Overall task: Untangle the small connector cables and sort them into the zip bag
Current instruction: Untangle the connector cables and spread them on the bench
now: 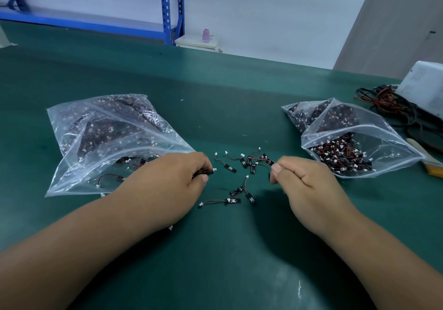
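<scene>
Soft, bright overhead light on my bench, seen through a wide lens

The light falls from above, bright but not harsh: my left hand [172,180] and right hand [309,180] throw soft-edged shadows onto the green mat [215,249], darkest beside the right wrist and between my forearms. A pale sheen glints on the mat near the bottom edge, and the creases of the left bag [100,127] and right bag [374,142] catch white highlights. The connector cables [242,163] in the centre are sharp; the blue shelf [167,5] far off is smeared and leaning, and my forearms swell toward the corners
</scene>
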`<control>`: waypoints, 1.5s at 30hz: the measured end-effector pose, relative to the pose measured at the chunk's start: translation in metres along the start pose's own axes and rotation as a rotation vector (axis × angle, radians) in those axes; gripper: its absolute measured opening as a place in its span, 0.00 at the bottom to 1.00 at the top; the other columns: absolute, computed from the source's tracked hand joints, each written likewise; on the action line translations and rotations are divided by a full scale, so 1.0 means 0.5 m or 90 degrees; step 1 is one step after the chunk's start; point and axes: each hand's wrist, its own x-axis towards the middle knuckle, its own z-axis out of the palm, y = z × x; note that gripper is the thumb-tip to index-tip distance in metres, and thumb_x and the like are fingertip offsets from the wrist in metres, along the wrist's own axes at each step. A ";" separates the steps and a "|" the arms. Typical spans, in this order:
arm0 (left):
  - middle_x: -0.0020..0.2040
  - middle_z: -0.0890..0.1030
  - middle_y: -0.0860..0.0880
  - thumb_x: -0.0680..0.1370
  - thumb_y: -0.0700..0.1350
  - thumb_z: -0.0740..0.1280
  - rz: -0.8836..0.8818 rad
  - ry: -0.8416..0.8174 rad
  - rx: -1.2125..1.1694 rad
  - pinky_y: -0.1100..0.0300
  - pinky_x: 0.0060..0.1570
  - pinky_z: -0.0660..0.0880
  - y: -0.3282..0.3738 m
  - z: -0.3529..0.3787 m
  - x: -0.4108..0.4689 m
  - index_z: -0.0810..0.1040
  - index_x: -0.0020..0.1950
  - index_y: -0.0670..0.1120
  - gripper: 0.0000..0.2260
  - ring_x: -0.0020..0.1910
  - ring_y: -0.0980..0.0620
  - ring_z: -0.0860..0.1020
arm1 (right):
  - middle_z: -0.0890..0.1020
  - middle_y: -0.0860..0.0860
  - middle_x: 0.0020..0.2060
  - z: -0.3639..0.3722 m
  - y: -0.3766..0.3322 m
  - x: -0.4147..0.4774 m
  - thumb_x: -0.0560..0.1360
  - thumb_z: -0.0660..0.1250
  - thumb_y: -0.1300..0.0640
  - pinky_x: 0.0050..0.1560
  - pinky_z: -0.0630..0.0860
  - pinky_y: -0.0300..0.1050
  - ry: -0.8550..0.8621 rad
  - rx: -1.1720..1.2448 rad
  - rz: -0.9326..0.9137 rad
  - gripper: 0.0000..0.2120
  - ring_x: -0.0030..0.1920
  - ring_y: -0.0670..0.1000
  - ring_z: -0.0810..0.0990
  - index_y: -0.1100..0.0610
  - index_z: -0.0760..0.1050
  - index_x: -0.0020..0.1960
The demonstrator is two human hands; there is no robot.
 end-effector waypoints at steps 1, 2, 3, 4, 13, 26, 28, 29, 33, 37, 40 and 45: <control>0.48 0.78 0.62 0.80 0.53 0.60 0.001 -0.001 0.002 0.56 0.52 0.75 0.001 0.000 0.000 0.74 0.57 0.59 0.07 0.48 0.61 0.75 | 0.72 0.52 0.30 -0.002 0.003 0.001 0.76 0.57 0.46 0.35 0.71 0.55 0.003 -0.002 0.006 0.19 0.32 0.51 0.70 0.60 0.72 0.37; 0.48 0.78 0.62 0.80 0.53 0.60 0.001 -0.002 0.004 0.57 0.51 0.75 0.001 -0.001 0.000 0.74 0.56 0.59 0.07 0.48 0.62 0.75 | 0.73 0.51 0.30 -0.003 0.006 0.002 0.75 0.57 0.46 0.36 0.72 0.54 0.006 -0.004 0.011 0.18 0.33 0.51 0.71 0.60 0.73 0.37; 0.47 0.78 0.62 0.80 0.53 0.60 0.001 -0.001 0.006 0.57 0.50 0.75 0.001 -0.001 -0.001 0.74 0.56 0.60 0.07 0.47 0.62 0.75 | 0.74 0.51 0.30 -0.003 0.008 0.004 0.74 0.57 0.46 0.38 0.73 0.54 0.012 -0.009 0.013 0.19 0.34 0.51 0.73 0.60 0.74 0.37; 0.47 0.78 0.63 0.80 0.52 0.60 0.001 0.000 0.009 0.58 0.49 0.75 0.001 -0.001 -0.001 0.74 0.56 0.60 0.07 0.47 0.63 0.75 | 0.75 0.52 0.30 -0.003 0.011 0.005 0.73 0.57 0.46 0.39 0.73 0.53 0.019 -0.014 0.014 0.19 0.35 0.51 0.74 0.61 0.75 0.37; 0.42 0.77 0.62 0.80 0.55 0.59 0.000 0.005 0.018 0.64 0.40 0.70 -0.001 0.000 0.001 0.74 0.52 0.60 0.06 0.42 0.65 0.73 | 0.78 0.43 0.28 -0.006 0.034 0.010 0.70 0.73 0.54 0.33 0.69 0.38 0.054 -0.009 0.052 0.09 0.31 0.44 0.74 0.52 0.77 0.33; 0.41 0.77 0.62 0.79 0.53 0.58 -0.012 0.016 0.022 0.61 0.41 0.71 0.001 -0.004 0.000 0.74 0.50 0.59 0.06 0.42 0.65 0.73 | 0.79 0.40 0.34 -0.004 0.042 0.008 0.61 0.64 0.56 0.34 0.71 0.41 -0.083 -0.002 0.088 0.13 0.30 0.43 0.72 0.44 0.79 0.43; 0.41 0.78 0.61 0.79 0.52 0.58 -0.016 0.018 0.014 0.61 0.41 0.72 0.002 -0.005 -0.002 0.75 0.49 0.59 0.06 0.42 0.64 0.74 | 0.78 0.40 0.36 -0.006 0.042 0.007 0.64 0.66 0.57 0.36 0.72 0.42 -0.071 -0.050 0.081 0.11 0.33 0.43 0.74 0.44 0.80 0.43; 0.41 0.78 0.61 0.79 0.51 0.59 -0.018 0.020 0.012 0.61 0.42 0.73 0.003 -0.006 -0.002 0.75 0.49 0.58 0.06 0.41 0.64 0.74 | 0.78 0.41 0.36 -0.007 0.041 0.007 0.65 0.66 0.58 0.38 0.73 0.43 -0.060 -0.081 0.078 0.12 0.35 0.43 0.75 0.44 0.81 0.44; 0.38 0.77 0.62 0.78 0.51 0.59 -0.019 0.025 0.013 0.63 0.36 0.69 0.002 -0.004 -0.002 0.75 0.47 0.58 0.06 0.38 0.65 0.73 | 0.78 0.44 0.39 -0.009 0.036 0.010 0.69 0.67 0.61 0.49 0.77 0.48 -0.068 -0.158 0.089 0.16 0.42 0.43 0.77 0.44 0.84 0.50; 0.38 0.77 0.62 0.78 0.51 0.60 -0.020 0.025 0.022 0.64 0.36 0.68 0.001 -0.003 0.000 0.75 0.47 0.58 0.05 0.38 0.65 0.73 | 0.79 0.43 0.43 -0.012 0.027 0.009 0.70 0.66 0.61 0.55 0.77 0.49 -0.110 -0.174 0.085 0.15 0.49 0.47 0.79 0.46 0.85 0.50; 0.37 0.76 0.62 0.78 0.51 0.60 -0.018 0.031 0.023 0.65 0.35 0.66 0.001 -0.003 0.000 0.75 0.47 0.58 0.05 0.39 0.66 0.73 | 0.79 0.41 0.41 -0.016 0.020 0.008 0.68 0.65 0.57 0.50 0.78 0.49 -0.118 -0.166 0.084 0.11 0.45 0.43 0.79 0.45 0.84 0.43; 0.38 0.76 0.62 0.78 0.51 0.59 -0.016 0.032 0.025 0.65 0.35 0.67 0.001 -0.003 0.000 0.75 0.47 0.59 0.05 0.39 0.66 0.73 | 0.79 0.37 0.39 -0.014 0.011 0.004 0.62 0.60 0.52 0.42 0.78 0.47 -0.143 -0.112 0.088 0.11 0.39 0.41 0.78 0.44 0.80 0.37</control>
